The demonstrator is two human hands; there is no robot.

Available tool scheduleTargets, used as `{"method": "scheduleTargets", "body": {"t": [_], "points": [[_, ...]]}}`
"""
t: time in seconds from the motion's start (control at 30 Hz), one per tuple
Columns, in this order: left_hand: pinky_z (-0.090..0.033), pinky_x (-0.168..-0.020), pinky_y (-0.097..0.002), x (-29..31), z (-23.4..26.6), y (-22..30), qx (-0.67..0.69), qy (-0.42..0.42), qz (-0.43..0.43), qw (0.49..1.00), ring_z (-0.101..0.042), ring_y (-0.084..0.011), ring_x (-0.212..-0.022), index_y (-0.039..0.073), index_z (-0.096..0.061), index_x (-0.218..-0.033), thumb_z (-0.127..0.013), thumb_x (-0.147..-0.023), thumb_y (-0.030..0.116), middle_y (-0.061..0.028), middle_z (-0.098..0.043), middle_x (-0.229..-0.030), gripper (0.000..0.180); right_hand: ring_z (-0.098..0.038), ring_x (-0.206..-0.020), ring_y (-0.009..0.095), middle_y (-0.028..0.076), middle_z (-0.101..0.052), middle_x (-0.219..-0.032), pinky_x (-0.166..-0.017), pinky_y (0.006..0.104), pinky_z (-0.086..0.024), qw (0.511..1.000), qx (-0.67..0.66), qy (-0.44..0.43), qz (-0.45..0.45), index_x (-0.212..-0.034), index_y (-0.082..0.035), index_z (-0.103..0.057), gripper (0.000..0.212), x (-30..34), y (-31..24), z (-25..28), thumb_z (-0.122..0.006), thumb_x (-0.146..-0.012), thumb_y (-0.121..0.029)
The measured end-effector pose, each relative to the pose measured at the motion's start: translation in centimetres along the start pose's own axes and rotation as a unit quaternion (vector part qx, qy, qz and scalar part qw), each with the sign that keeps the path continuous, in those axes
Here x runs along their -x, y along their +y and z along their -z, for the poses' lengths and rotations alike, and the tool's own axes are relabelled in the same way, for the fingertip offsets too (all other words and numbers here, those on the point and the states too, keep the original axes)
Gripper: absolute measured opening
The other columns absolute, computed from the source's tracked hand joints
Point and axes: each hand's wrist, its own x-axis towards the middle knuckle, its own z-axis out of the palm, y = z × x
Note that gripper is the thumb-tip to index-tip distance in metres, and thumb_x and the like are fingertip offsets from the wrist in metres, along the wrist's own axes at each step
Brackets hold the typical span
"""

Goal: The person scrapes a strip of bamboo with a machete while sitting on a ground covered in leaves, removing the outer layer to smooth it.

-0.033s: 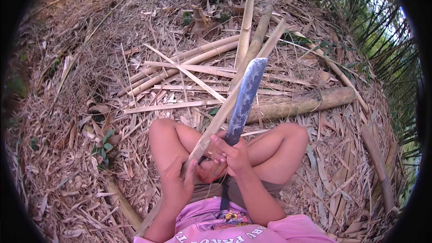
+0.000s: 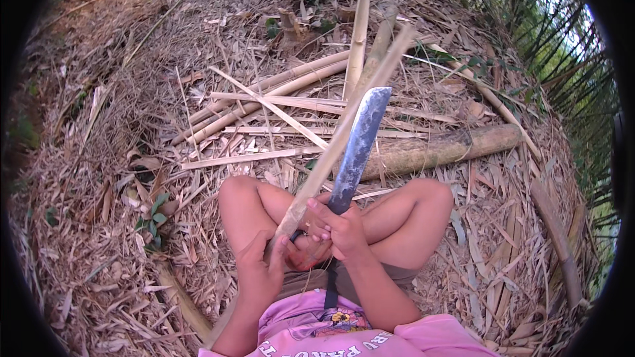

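Observation:
A long, pale split bamboo strip (image 2: pixel 320 175) slants up and away from my lap, its far end blurred. My left hand (image 2: pixel 261 256) grips it near its lower part, with thumb and fingers closed around it. A machete (image 2: pixel 360 145) with a broad, dark, mottled blade and a brighter edge stands upright just to the right of the strip. My right hand (image 2: pixel 345 230) is closed around its handle, which the fingers mostly hide. The right thumb reaches toward the strip; I cannot tell whether it presses on it.
Several split bamboo strips (image 2: pixel 281 114) lie crossed on the leaf litter beyond my folded legs. A thick bamboo pole (image 2: pixel 443 152) lies in front of my right knee. Cut stumps (image 2: pixel 291 26) stand farther off. A small green plant (image 2: pixel 155 218) grows at left.
The far end of the bamboo strip has shifted slightly left and is now blurred. Both hands and the machete are almost where they were.

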Motion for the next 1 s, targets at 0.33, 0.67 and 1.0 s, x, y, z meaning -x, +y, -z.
{"method": "scheduleTargets", "body": {"t": [0.33,0.67,1.0], "points": [[-0.048,-0.064,-0.0300,1.0,-0.3,1.5,-0.005,0.088,0.062,0.994,-0.058,-0.0161,-0.067,-0.002,-0.057,-0.111,-0.056,-0.099,0.010,-0.0068,-0.062,-0.081,0.017,-0.040,-0.044,0.006,-0.006,-0.040,-0.054,-0.044,0.0256,-0.036,0.996,-0.050,0.071,0.035,-0.079,-0.009,-0.054,0.021,0.3,0.4,-2.6,-0.071,-0.090,-0.014],[-0.051,-0.075,-0.0347,5.2,4.7,3.7,0.017,-0.240,0.252,0.937,-0.065,-0.0254,-0.081,-0.004,-0.067,-0.099,-0.070,-0.088,0.038,-0.0142,-0.067,-0.084,0.043,-0.040,-0.045,0.008,-0.004,-0.042,-0.058,-0.046,0.0270,-0.038,0.984,-0.139,0.105,0.035,-0.080,-0.008,-0.053,0.021,-5.5,0.6,-4.9,-0.072,-0.088,-0.012],[-0.045,-0.094,-0.0412,-5.9,5.6,-3.2,0.439,0.443,-0.129,0.771,-0.059,-0.0320,-0.098,0.001,-0.056,-0.097,-0.043,-0.098,0.041,-0.0140,-0.059,-0.089,0.042,-0.046,-0.044,0.009,-0.001,-0.052,-0.058,-0.041,0.0264,-0.038,0.997,-0.054,0.045,0.022,-0.078,-0.004,-0.059,0.022,-13.7,4.2,-9.3,-0.075,-0.087,-0.016]]}}
